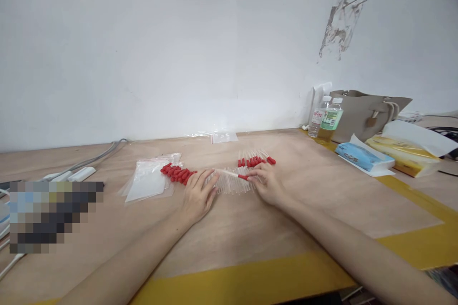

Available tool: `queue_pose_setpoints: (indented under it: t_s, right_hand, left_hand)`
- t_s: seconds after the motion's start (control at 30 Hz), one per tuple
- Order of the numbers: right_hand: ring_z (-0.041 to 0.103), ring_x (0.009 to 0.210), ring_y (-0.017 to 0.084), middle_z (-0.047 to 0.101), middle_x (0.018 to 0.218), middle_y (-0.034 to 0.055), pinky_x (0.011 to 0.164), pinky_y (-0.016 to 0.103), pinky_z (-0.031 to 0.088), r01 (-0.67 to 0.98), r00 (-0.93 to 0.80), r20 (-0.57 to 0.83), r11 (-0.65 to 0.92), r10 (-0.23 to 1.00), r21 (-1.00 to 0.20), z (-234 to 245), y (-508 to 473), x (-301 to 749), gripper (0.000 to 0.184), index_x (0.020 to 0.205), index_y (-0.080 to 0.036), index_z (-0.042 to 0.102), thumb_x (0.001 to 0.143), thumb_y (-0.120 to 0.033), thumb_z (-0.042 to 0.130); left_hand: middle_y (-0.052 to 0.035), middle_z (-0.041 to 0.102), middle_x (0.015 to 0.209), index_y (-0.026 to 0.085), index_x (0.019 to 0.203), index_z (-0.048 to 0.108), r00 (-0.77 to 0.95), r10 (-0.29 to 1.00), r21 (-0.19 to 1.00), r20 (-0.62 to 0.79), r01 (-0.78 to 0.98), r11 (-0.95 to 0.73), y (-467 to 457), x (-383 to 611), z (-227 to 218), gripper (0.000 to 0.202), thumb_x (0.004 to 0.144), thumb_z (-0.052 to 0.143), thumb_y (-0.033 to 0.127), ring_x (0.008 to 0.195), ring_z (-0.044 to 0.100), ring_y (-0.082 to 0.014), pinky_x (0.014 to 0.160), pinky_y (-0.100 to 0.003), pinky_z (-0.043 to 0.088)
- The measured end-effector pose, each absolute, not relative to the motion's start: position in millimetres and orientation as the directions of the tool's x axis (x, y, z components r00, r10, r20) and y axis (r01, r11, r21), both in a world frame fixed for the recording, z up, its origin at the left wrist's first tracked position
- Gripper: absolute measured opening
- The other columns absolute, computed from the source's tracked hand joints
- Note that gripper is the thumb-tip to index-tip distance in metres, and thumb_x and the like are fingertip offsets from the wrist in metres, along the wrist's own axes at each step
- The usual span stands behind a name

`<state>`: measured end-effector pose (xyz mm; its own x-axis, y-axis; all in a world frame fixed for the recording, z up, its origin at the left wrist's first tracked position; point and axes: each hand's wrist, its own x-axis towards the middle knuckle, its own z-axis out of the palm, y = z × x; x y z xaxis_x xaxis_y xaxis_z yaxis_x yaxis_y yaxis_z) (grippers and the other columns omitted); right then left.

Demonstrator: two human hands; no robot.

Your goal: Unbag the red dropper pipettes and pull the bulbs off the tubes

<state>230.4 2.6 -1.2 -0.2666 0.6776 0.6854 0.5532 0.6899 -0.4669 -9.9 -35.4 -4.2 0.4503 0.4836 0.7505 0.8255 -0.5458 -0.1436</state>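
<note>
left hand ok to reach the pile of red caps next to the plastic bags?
Probably yes. The left hand rests on the table just right of the red caps, fingertips almost beside them. Nothing lies between; the plastic bags sit on the caps' far side.

Two hands were on the table, the left hand [196, 195] and the right hand [267, 185], with one red-capped dropper [232, 174] between their fingertips. Two clusters of red bulbs showed: one left cluster [178, 173], one far cluster [255, 160], too many and too small to count singly. One heap of clear tubes [232, 185]. Two bottles [324, 119] stood by one handbag [365, 112]. One blue tissue pack [361, 156], one yellow pack [402, 150].
</note>
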Motion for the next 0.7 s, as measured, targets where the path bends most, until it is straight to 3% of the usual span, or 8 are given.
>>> queue_pose_setpoints:
  t_s: [0.1,0.3,0.43,0.53,0.6,0.7]
  right_hand:
    - [0.049,0.076,0.016,0.056,0.078,0.0037,0.071,0.032,0.04,0.474,-0.353,0.68,0.749,0.643,-0.462,-10,-14,220,0.01,0.081,-0.022,0.066,0.077,-0.021,0.056]
    - [0.05,0.081,0.016,0.056,0.085,0.0038,0.075,0.033,0.039,0.428,-0.452,0.648,0.786,0.614,-0.446,-7,-23,215,0.009,0.082,-0.021,0.063,0.077,-0.023,0.056]
    - [0.049,0.088,0.018,0.058,0.098,0.0054,0.077,0.033,0.034,0.499,-0.496,0.696,0.827,0.519,-0.261,-9,-25,208,0.034,0.102,-0.022,0.059,0.072,-0.038,0.062]
    - [0.048,0.075,0.015,0.062,0.074,0.0017,0.07,0.031,0.027,0.572,-0.526,0.733,0.817,0.431,-0.071,-14,-24,200,0.017,0.089,-0.022,0.063,0.08,-0.033,0.054]
    - [0.046,0.07,0.014,0.06,0.061,0.0001,0.066,0.031,0.023,0.596,-0.554,0.745,0.802,0.372,0.042,-17,-23,198,0.016,0.078,-0.021,0.063,0.083,-0.03,0.05]
    - [0.044,0.068,0.013,0.059,0.057,-0.0014,0.064,0.031,0.019,0.599,-0.582,0.757,0.786,0.298,0.151,-18,-22,200,0.018,0.074,-0.021,0.062,0.084,-0.031,0.05]
  left_hand:
    - [-0.009,0.056,0.11,0.02,0.116,0.048,0.528,0.41,-0.211,0.744,0.768,-0.605,-35,-10,-4,0.033,0.083,0.048,0.018,0.104,0.047,-0.0216,0.088,-0.038,0.037]
    - [-0.0021,0.06,0.075,0.019,0.092,0.058,0.619,0.356,-0.293,0.7,0.704,-0.647,-35,-6,-6,0.012,0.082,0.05,0.017,0.069,0.051,-0.0139,0.075,-0.032,0.039]
    - [-0.0008,0.059,0.072,0.018,0.092,0.057,0.611,0.335,-0.298,0.717,0.704,-0.645,-37,1,-8,0.012,0.083,0.048,0.016,0.067,0.05,-0.0123,0.08,-0.033,0.037]
    - [0.0,0.058,0.07,0.018,0.09,0.057,0.632,0.369,-0.287,0.681,0.694,-0.66,-40,5,-8,0.014,0.084,0.045,0.014,0.067,0.051,-0.0116,0.084,-0.033,0.034]
    - [0.0005,0.056,0.066,0.017,0.084,0.057,0.648,0.408,-0.281,0.643,0.696,-0.661,-42,7,-8,0.014,0.085,0.043,0.014,0.065,0.05,-0.0117,0.085,-0.034,0.032]
    - [0.0007,0.055,0.063,0.017,0.079,0.056,0.655,0.449,-0.266,0.608,0.701,-0.662,-44,7,-7,0.017,0.086,0.041,0.016,0.064,0.05,-0.0116,0.083,-0.034,0.031]
